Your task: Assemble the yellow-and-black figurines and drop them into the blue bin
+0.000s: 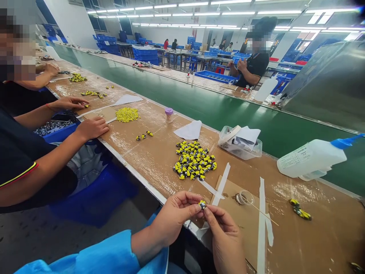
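Between the fingertips of both hands is a small yellow, black and white plastic piece (pixel 202 204). My left hand (pixel 179 213) pinches it from the left, thumb against forefinger. From the right, my right hand (pixel 225 232) grips the same piece with thumb and finger. Just beyond the hands lies a heap of similar yellow-and-black pieces (pixel 194 160). A small round clear dish (pixel 244 198) with a thin wooden stick (pixel 264 213) across it sits on taped cardboard (pixel 236 217) to the right. A few more yellow-and-black pieces (pixel 300 210) rest farther right.
A white squeeze bottle (pixel 312 158) with a blue nozzle lies tilted at right. A clear plastic tub (pixel 240 142) and a purple-lidded jar (pixel 169 115) stand along the green conveyor belt (pixel 211 110). At left, a co-worker's hands (pixel 91 127) are near a yellow pile (pixel 127 114).
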Tool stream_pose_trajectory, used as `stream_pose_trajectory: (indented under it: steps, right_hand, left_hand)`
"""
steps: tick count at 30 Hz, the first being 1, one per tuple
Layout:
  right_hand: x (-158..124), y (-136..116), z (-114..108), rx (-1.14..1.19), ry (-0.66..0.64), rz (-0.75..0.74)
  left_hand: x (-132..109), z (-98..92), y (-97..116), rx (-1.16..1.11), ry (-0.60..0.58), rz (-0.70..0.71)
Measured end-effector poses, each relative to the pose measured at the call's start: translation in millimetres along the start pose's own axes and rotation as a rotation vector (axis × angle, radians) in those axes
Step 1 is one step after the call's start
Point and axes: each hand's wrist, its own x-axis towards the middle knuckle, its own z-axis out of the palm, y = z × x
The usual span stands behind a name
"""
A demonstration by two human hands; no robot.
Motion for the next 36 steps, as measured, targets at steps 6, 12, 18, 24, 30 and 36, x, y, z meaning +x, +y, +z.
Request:
stream_pose_trajectory:
  steps: [6,12,18,24,30,36]
  right_hand:
    - [-1.4,-2.2,0.3,-0.016,-0.053,0.042]
    - [-1.2,-2.6,-0.6,-0.025,-0.066,0.045]
    - [-0.9,-2.1,-6.2,-0.03,-0.147,0.068]
    - [-1.8,-4.5,-4.5,-0.062,-0.134,0.055]
    - [-0.9,-8.7,-3.5,-0.086,-0.186,0.047]
    - [-1.6,-7.4,-5.1,-0.085,-0.19,0.021]
  left_hand:
    - [1.4,-4.7,5.4,0.037,-0.059,-0.075]
    - [5.0,-9.6,6.1,0.052,-0.1,-0.086]
    - [7.0,-12.3,6.5,0.083,-0.111,-0.101]
    - [6.8,-11.7,6.7,0.107,-0.111,-0.111]
    - [6.0,-11.5,6.8,0.104,-0.129,-0.11]
    - [6.9,-12.4,5.3,0.096,-0.129,-0.11]
